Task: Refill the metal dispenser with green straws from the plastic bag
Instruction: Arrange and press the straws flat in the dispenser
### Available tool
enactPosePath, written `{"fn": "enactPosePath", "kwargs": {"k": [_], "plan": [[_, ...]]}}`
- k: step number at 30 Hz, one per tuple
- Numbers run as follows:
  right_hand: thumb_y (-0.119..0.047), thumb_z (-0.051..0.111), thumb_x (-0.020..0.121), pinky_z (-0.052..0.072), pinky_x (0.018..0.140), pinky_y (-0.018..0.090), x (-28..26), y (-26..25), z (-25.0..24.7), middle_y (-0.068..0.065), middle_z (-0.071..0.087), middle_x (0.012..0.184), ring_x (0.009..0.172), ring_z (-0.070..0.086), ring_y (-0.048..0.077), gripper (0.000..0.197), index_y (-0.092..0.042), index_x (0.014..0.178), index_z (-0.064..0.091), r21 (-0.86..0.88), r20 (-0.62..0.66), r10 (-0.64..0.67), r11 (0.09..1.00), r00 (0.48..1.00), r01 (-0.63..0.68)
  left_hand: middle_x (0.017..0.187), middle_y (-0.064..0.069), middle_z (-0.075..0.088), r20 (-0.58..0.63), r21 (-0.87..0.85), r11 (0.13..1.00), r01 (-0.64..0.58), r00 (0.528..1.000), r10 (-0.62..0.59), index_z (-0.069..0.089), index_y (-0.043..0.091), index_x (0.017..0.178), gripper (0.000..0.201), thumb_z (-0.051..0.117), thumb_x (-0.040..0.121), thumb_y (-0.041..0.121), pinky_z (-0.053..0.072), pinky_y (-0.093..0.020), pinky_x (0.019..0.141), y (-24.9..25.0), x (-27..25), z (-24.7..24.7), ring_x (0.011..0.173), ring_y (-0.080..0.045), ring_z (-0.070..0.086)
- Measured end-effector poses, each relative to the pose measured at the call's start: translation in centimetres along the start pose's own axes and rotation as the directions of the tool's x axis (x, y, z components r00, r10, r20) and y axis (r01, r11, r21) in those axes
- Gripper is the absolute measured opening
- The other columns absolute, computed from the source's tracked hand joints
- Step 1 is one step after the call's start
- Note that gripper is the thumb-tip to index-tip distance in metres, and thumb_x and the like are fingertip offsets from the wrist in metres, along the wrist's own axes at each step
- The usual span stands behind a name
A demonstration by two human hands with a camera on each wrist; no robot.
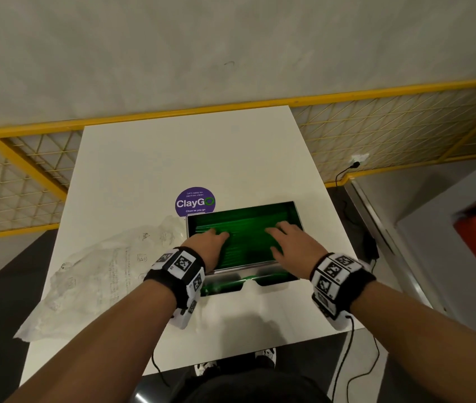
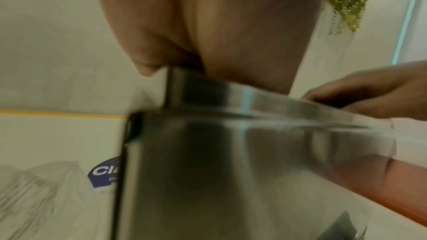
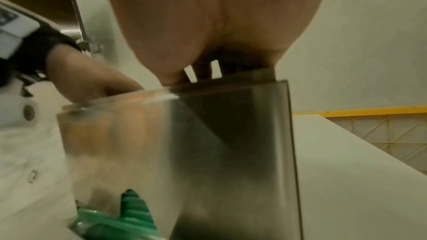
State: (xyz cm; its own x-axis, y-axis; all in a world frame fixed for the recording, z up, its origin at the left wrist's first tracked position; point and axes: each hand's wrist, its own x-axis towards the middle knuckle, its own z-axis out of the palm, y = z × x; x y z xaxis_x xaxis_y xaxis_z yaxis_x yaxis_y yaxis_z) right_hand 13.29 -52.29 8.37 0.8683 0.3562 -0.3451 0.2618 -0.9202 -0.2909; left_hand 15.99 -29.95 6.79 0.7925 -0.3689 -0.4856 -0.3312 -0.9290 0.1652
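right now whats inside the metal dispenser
Green straws lie flat inside the metal dispenser, with the left hand and right hand resting on them. The straws beneath the hands are hidden.

Purple round sticker [image 1: 195,201] on white table [image 1: 172,158], yellow mesh railing [image 1: 390,126] behind.

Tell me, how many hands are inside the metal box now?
2. The left hand lies on the green straws at the left side, the right hand at the right side.

One metal dispenser [image 1: 255,269], one plastic bag [image 1: 94,274], one purple sticker [image 1: 195,202], two hands, and green straws [image 1: 242,228] too many to count.
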Motion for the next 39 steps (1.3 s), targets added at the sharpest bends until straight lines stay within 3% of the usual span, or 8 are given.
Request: {"fn": "enactPosePath", "kwargs": {"k": [5, 11, 15, 18, 25, 28, 31, 39], "plan": [[-0.036, 0.048, 0.094, 0.015, 0.119, 0.049, 3.2, -0.8, -0.7, 0.003, -0.007, 0.161, 0.148, -0.001, 0.027, 0.072, -0.032, 0.152, 0.005, -0.057, 0.289, 0.097, 0.995, 0.953, -0.084, 0.133, -0.015, 0.038, 0.039, 0.1, 0.995, 0.024, 0.999, -0.028, 0.027, 0.02, 0.142, 0.072, 0.064, 0.081, 0.014, 0.045, -0.045, 0.099, 0.4, 0.3, -0.3, 0.121, -0.037, 0.043], [-0.039, 0.044, 0.095, 0.032, 0.106, 0.046, 2.8, -1.7, -1.7, 0.008, 0.047, 0.135, 0.123, 0.048, 0.028, 0.044, -0.023, 0.136, 0.045, -0.238, 0.282, 0.099, 0.971, 0.954, -0.03, 0.115, -0.014, 0.056, 0.03, 0.042, 0.999, 0.004, 1.0, -0.005, 0.053, 0.015, 0.126, 0.041, 0.052, 0.087, 0.004, 0.051, -0.042, 0.091, 0.2, 0.2, -0.8, 0.107, -0.033, 0.059], [-0.031, 0.056, 0.091, 0.047, 0.091, 0.039, 2.3, -1.9, -1.9, 0.006, 0.056, 0.113, 0.103, 0.057, 0.025, 0.023, -0.016, 0.107, 0.06, -0.053, 0.159, 0.062, 0.997, 0.985, -0.054, 0.12, -0.015, 0.047, 0.014, 0.026, 1.0, 0.015, 1.0, -0.016, 0.04, 0.014, 0.133, 0.055, 0.061, 0.083, 0.011, 0.049, -0.044, 0.091, 0.2, -0.2, -0.5, 0.112, -0.035, 0.052], [-0.036, 0.053, 0.093, 0.05, 0.092, 0.037, 2.7, -2.2, -1.6, 0.008, 0.063, 0.118, 0.104, 0.061, 0.025, 0.033, -0.016, 0.117, 0.063, 0.034, 0.264, 0.092, 0.994, 0.96, -0.105, 0.131, -0.015, 0.039, 0.044, 0.045, 0.999, 0.015, 0.999, -0.017, 0.031, 0.017, 0.138, 0.069, 0.068, 0.08, 0.027, 0.046, -0.047, 0.095, 0.7, -0.2, -0.9, 0.122, -0.035, 0.043], [-0.035, 0.049, 0.095, 0.04, 0.104, 0.044, 2.6, -1.0, 0.1, 0.008, 0.039, 0.141, 0.129, 0.041, 0.027, 0.047, -0.021, 0.139, 0.041, 0.064, 0.058, 0.107, 0.992, 0.993, -0.111, 0.148, -0.012, 0.022, -0.003, 0.095, 0.994, 0.061, 0.998, -0.061, 0.0, 0.028, 0.149, 0.104, 0.072, 0.075, 0.042, 0.036, -0.052, 0.103, 1.1, 0.4, -0.5, 0.134, -0.034, 0.031], [-0.05, 0.033, 0.098, 0.017, 0.116, 0.05, 2.9, -1.3, 0.1, 0.003, 0.005, 0.161, 0.147, 0.007, 0.028, 0.062, -0.026, 0.152, 0.014, 0.018, 0.24, 0.126, 0.991, 0.962, -0.135, 0.158, -0.014, 0.008, 0.121, 0.182, 0.981, 0.069, 0.988, -0.092, -0.004, 0.028, 0.15, 0.094, 0.06, 0.084, 0.049, 0.025, -0.055, 0.112, 1.1, 0.7, -0.3, 0.143, -0.039, 0.016], [-0.059, 0.017, 0.096, 0.005, 0.118, 0.05, 2.9, -1.7, 0.1, 0.004, -0.002, 0.161, 0.148, -0.001, 0.025, 0.067, -0.023, 0.152, 0.012, -0.054, 0.418, 0.149, 0.989, 0.896, -0.14, 0.158, -0.016, 0.006, 0.155, 0.164, 0.985, 0.058, 0.984, -0.084, 0.006, 0.024, 0.151, 0.074, 0.046, 0.093, 0.049, 0.024, -0.053, 0.114, 0.8, 0.8, -0.2, 0.142, -0.042, 0.016], [-0.054, 0.022, 0.098, 0.006, 0.119, 0.05, 3.7, -2.1, -0.4, 0.009, -0.01, 0.16, 0.147, -0.004, 0.032, 0.065, -0.021, 0.153, 0.009, -0.069, 0.448, 0.161, 0.987, 0.88, -0.145, 0.134, -0.019, 0.048, 0.059, -0.013, 0.999, 0.043, 0.997, -0.043, 0.044, 0.009, 0.132, 0.041, 0.042, 0.095, 0.028, 0.045, -0.042, 0.095, 1.0, 0.3, -0.3, 0.116, -0.037, 0.054]]}}
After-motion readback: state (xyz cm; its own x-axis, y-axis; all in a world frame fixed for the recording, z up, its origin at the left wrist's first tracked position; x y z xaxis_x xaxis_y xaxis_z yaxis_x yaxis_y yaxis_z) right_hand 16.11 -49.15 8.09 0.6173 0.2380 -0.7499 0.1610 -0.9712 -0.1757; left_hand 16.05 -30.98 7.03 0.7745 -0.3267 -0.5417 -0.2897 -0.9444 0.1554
